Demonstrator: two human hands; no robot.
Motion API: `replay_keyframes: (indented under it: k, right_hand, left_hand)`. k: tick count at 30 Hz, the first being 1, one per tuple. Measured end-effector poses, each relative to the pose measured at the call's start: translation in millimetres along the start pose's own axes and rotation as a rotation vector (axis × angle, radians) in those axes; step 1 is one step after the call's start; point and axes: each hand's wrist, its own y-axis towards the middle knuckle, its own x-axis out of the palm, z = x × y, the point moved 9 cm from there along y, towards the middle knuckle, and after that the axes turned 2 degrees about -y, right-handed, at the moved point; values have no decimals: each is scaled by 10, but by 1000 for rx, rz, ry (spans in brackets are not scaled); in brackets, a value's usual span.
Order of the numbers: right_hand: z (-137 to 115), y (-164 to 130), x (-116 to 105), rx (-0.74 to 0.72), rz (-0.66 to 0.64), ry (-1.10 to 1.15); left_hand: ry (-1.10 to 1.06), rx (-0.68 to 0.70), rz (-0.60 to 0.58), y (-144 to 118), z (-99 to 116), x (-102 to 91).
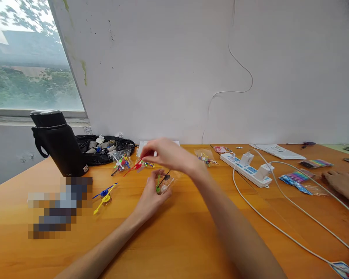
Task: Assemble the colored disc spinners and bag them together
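Observation:
My left hand [152, 193] is closed around a small clear plastic bag [166, 182] above the middle of the table. Green, black and white pieces show inside it, one a thin black arrow. Crossing over to the left, my right hand [165, 153] pinches a red plastic spinner arrow [130, 169] that slants down from the fingertips. On the table to the left, a yellow spinner arrow [106, 198] overlaps a blue spinner arrow [104, 192]. Another clear bag of mixed coloured arrows [122, 162] lies behind the red one.
A black bottle [59, 143] stands at the left, near a black plastic bag of waste [104, 149]. The power strip [247, 170] with white cables lies to the right, near packs of colourful pens [301, 176]. Another person's hand [341, 186] rests at the right edge.

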Motion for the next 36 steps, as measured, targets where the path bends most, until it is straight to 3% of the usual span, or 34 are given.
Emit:
replay_keyframes:
  k: [3, 5, 9, 18, 28, 33, 36]
  right_hand:
    - [44, -345, -599, 50, 141, 59]
    - [136, -567, -881, 136, 201, 35]
    - [320, -834, -1064, 270, 176, -23]
    - [383, -696, -768, 320, 44, -79]
    - [446, -279, -138, 208, -128, -133]
    - [520, -240, -83, 242, -122, -167]
    - [444, -258, -212, 249, -31, -200]
  left_hand:
    - [37, -14, -17, -15, 32, 13]
    - [46, -26, -17, -17, 53, 5]
    - [47, -29, -5, -2, 62, -33]
    - [47, -31, -25, 27, 28, -29]
    - [-82, -51, -80, 6, 18, 45]
    - [-106, -85, -74, 13, -3, 42]
    - [-96, -90, -62, 23, -14, 25]
